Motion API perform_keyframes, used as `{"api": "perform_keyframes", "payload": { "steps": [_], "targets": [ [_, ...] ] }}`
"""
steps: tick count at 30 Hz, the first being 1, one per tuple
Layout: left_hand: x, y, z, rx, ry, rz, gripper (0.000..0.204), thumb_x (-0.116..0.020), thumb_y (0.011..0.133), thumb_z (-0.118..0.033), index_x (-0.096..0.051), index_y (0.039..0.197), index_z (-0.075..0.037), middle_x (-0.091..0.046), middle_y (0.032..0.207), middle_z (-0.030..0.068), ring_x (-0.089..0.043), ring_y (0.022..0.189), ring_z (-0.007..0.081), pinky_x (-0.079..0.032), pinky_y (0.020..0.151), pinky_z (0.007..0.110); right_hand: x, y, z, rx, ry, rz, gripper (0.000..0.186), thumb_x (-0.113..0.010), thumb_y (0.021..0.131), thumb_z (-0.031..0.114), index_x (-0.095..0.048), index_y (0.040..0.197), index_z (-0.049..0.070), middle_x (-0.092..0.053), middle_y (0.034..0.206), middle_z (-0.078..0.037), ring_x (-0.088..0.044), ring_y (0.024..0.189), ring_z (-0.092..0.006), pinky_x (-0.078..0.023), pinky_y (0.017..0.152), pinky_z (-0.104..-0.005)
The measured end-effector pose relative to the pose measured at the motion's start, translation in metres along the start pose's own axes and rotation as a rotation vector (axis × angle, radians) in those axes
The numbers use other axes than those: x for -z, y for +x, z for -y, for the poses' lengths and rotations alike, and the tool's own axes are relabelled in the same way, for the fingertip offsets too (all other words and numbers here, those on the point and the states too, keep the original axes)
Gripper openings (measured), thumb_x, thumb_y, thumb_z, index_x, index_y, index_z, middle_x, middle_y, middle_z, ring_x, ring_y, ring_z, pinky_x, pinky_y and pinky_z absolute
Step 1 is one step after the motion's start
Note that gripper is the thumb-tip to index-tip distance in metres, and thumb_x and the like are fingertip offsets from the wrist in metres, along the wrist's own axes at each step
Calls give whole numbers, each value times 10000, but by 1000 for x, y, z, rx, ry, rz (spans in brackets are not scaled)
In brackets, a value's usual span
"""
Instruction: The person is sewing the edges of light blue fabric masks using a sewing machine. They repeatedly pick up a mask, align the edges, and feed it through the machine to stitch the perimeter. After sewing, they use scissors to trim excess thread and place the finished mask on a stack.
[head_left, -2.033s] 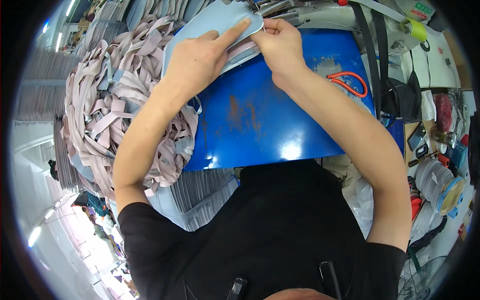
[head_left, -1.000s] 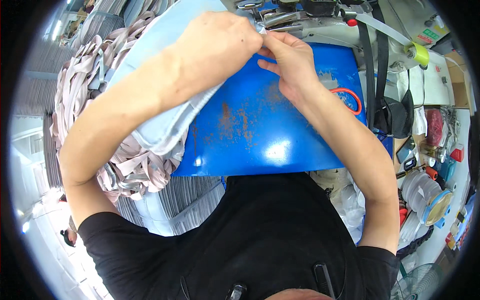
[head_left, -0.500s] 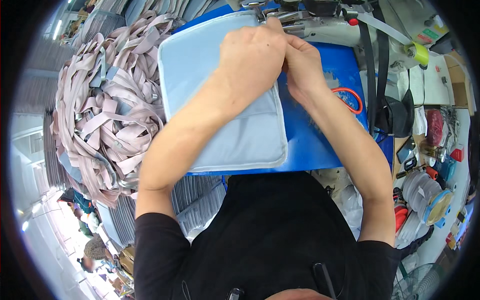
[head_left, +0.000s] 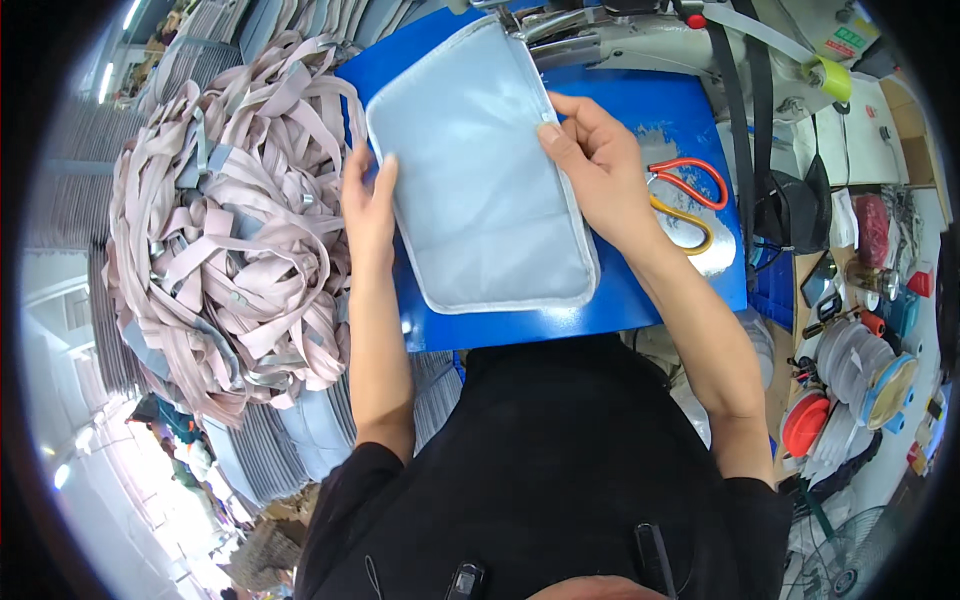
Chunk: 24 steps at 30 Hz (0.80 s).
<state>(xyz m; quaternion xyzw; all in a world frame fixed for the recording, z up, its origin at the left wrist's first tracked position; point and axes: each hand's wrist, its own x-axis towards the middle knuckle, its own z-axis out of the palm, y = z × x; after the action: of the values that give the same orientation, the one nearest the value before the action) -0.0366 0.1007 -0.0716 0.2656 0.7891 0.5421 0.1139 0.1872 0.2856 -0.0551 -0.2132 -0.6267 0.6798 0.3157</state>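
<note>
A pale blue-grey fabric panel (head_left: 490, 190) with light-bound edges and rounded corners lies tilted before me, its top corner close to metal machine parts (head_left: 560, 28). My right hand (head_left: 600, 165) pinches the panel's right edge, thumb on top and fingers curled behind. At the opposite edge is my left hand (head_left: 370, 205), its thumb touching the binding and its slightly blurred fingers apart, beyond the edge. Beneath the panel is a blue work surface (head_left: 480, 328). Scissors (head_left: 700, 185) with one red and one yellow handle loop lie right of my right hand.
A big heap of pinkish webbing straps (head_left: 230, 230) sits left of the blue surface. Stacked grey-blue panels (head_left: 250, 450) stand below and behind it. Black straps (head_left: 765, 130) hang on the right. A cluttered side table holds reels (head_left: 850, 365), and a fan (head_left: 845, 560) stands lower right.
My hands have parted from the panel's upper edge to its two sides. The panel has tilted and shifted right and slightly up. More of the scissors is visible.
</note>
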Motion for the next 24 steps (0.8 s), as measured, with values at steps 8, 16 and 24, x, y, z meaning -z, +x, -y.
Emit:
{"api": "perform_keyframes", "payload": {
  "steps": [8, 16, 24],
  "targets": [
    [17, -19, -36, -3, -412, 108, 679, -684, 987, -122, -366, 1576, -3, -593, 1436, 152, -598, 1263, 193, -451, 1094, 343, -2, 12, 9, -153, 620, 17, 372, -640, 1026, 181, -602, 1335, -24, -730, 1105, -64, -688, 950, -90, -554, 847, -247],
    [20, 17, -52, -55, -361, 101, 680, -681, 992, -114, -354, 1575, 10, -615, 1401, 174, -629, 1217, 204, -476, 1059, 332, -1, 49, 3, -150, 441, -39, 356, -616, 1046, 281, -655, 1288, 22, -686, 934, -1, -619, 814, -56, -499, 753, -223],
    [28, 28, -43, -76, -374, 133, 561, -677, 1010, -144, -457, 1487, 52, -672, 1304, 135, -652, 1130, 151, -493, 992, 278, 73, 60, 18, 287, 254, -366, 337, -669, 1024, 392, -699, 1015, 57, -597, 724, 40, -517, 637, -38, -389, 570, -200]
  ]
}}
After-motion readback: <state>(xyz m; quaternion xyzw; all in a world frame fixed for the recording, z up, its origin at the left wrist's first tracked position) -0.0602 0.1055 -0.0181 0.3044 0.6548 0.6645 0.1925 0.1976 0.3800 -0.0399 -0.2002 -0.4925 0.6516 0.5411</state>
